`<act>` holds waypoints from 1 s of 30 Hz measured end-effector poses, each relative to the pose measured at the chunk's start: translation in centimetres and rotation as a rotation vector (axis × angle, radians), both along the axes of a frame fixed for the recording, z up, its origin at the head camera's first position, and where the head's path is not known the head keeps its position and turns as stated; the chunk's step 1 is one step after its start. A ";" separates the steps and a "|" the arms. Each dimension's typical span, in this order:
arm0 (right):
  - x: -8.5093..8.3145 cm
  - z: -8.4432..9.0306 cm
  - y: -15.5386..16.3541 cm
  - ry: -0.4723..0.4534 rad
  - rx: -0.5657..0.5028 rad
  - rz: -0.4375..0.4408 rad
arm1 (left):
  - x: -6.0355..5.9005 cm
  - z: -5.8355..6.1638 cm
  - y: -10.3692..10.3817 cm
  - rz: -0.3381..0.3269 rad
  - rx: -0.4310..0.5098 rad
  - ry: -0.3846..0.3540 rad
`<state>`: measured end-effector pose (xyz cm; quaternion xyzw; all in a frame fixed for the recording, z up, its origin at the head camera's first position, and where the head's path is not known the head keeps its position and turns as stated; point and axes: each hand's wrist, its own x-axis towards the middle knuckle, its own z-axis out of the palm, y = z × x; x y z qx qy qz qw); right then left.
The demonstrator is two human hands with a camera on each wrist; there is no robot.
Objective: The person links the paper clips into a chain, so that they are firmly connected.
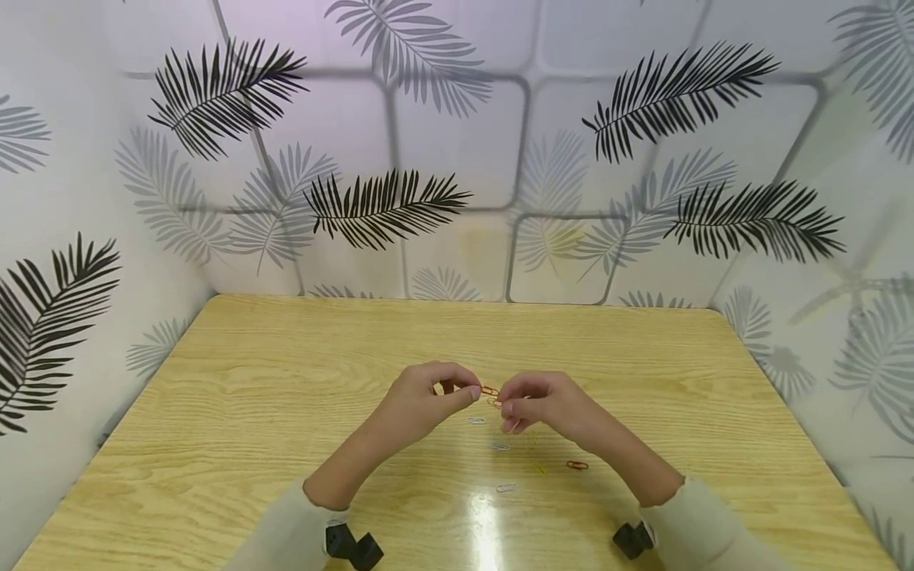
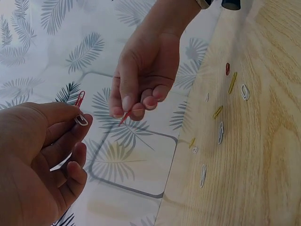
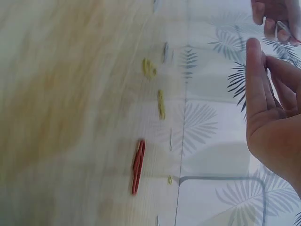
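My left hand (image 1: pixel 428 396) pinches a red paper clip (image 2: pixel 80 98) between thumb and forefinger, above the table. A white paper clip (image 2: pixel 82 120) shows at the same fingertips, just below the red one. Facing it, my right hand (image 1: pixel 550 403) pinches another red paper clip (image 2: pixel 124 117) between thumb and fingertip; its end points down in the left wrist view. In the head view the two hands are close together, with a small gap between their fingertips. The right wrist view hides the right hand's clip behind its fingers.
On the wooden table (image 1: pixel 300 373) below lie loose paper clips: a red one (image 1: pixel 577 465) by the right forearm, several white ones (image 1: pixel 505 488) and several yellow ones (image 1: pixel 540 469). A wall covering with leaf prints (image 1: pixel 457 143) stands behind the table's far edge.
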<state>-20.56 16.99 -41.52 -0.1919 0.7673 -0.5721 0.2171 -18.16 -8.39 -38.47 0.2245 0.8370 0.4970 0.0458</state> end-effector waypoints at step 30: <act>2.6 1.4 -1.4 0.052 -0.263 -0.174 | 0.0 -0.3 0.4 0.018 0.035 -0.004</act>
